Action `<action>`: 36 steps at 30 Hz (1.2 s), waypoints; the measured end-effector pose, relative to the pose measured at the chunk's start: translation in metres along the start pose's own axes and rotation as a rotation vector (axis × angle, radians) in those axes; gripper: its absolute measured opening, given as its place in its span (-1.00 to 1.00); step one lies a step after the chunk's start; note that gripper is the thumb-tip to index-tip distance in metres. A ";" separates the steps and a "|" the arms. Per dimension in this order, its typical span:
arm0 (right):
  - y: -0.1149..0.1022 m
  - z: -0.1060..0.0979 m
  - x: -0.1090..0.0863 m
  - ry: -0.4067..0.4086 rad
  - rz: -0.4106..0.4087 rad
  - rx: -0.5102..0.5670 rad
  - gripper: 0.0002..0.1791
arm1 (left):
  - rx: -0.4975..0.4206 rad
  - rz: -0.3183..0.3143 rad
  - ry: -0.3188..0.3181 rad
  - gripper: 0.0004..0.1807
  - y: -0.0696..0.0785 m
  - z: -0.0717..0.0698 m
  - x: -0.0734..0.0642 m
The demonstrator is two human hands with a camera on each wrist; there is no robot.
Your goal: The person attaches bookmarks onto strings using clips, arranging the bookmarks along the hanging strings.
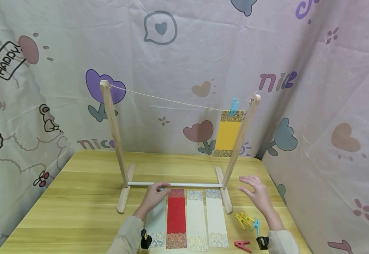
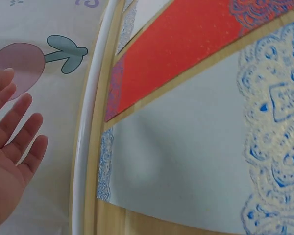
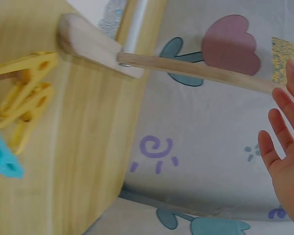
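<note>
My left hand point(image 1: 153, 198) hovers over the top ends of a pale blue-grey paper strip point(image 1: 156, 218) and a red strip point(image 1: 176, 215). In the left wrist view its fingers point(image 2: 27, 129) are loosely extended and hold nothing. Two cream strips point(image 1: 197, 218) point(image 1: 216, 220) with patterned ends lie to the right of the red one. My right hand point(image 1: 258, 195) is raised beside the rack's right post, fingers relaxed and nothing in them. Below it lie yellow clothespins point(image 1: 244, 220), a blue clothespin point(image 1: 256, 226) and a red clothespin point(image 1: 243, 246).
A wooden rack with a left post point(image 1: 113, 137), right post point(image 1: 239, 141) and white bottom bar point(image 1: 184, 185) carries a string point(image 1: 165, 98). A yellow strip point(image 1: 228, 135) hangs near its right end from a blue clothespin point(image 1: 234, 107). Printed cloth point(image 1: 171, 63) surrounds the table point(image 1: 76, 197).
</note>
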State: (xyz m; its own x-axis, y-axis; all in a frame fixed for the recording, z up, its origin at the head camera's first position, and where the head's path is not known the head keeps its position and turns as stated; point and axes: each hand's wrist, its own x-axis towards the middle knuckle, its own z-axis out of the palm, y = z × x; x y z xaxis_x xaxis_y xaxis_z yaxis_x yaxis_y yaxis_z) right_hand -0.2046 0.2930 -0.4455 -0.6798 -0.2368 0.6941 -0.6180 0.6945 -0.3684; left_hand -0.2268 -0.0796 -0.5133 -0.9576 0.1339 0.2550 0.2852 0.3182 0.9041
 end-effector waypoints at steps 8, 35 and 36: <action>0.005 0.007 -0.024 -0.035 0.016 -0.021 -0.59 | 0.064 -0.014 -0.054 -0.74 -0.010 -0.007 -0.006; 0.017 0.014 -0.077 -0.171 0.116 0.004 -0.50 | 0.466 0.055 -0.251 -0.29 -0.024 -0.018 -0.014; 0.019 0.013 -0.079 -0.182 0.126 0.005 -0.49 | 0.487 0.060 -0.263 -0.25 -0.024 -0.019 -0.015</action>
State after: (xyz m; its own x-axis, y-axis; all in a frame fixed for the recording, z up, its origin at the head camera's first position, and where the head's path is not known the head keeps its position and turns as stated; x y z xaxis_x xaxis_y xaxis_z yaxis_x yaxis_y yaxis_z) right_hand -0.1677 0.3160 -0.5153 -0.8116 -0.2669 0.5197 -0.5251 0.7233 -0.4485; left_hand -0.2203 -0.1069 -0.5320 -0.9148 0.3747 0.1510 0.3842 0.6915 0.6117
